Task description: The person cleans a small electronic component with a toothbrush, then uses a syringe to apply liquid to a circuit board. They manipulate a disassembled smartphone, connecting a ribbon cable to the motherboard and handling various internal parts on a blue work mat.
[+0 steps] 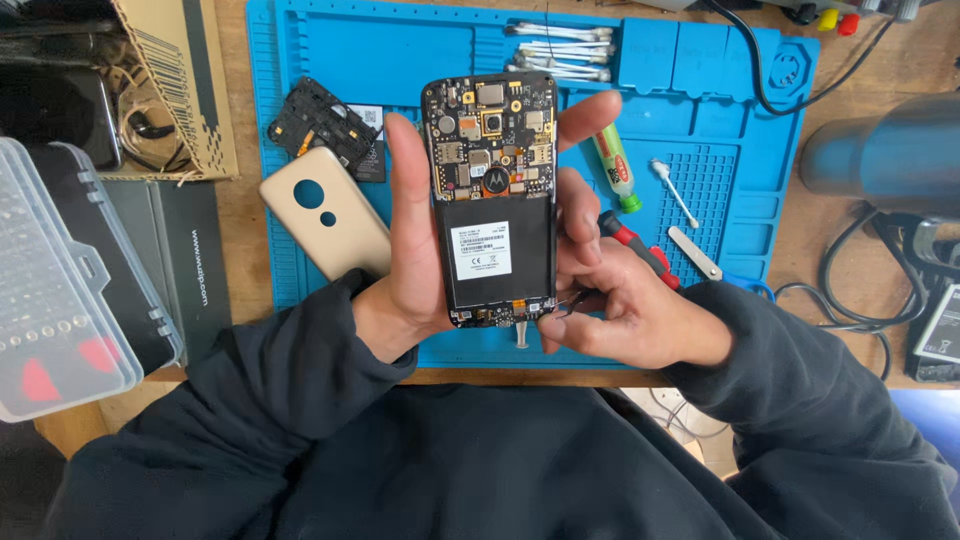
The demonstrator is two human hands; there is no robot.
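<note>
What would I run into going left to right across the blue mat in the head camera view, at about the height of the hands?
Gold back cover → left hand → opened phone → right hand → red-handled screwdriver → cotton swab, all over the blue mat.

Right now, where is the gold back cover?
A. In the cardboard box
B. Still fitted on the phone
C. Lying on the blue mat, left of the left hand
C: the gold back cover lies on the blue mat beside the left hand, which holds the opened phone.
</note>
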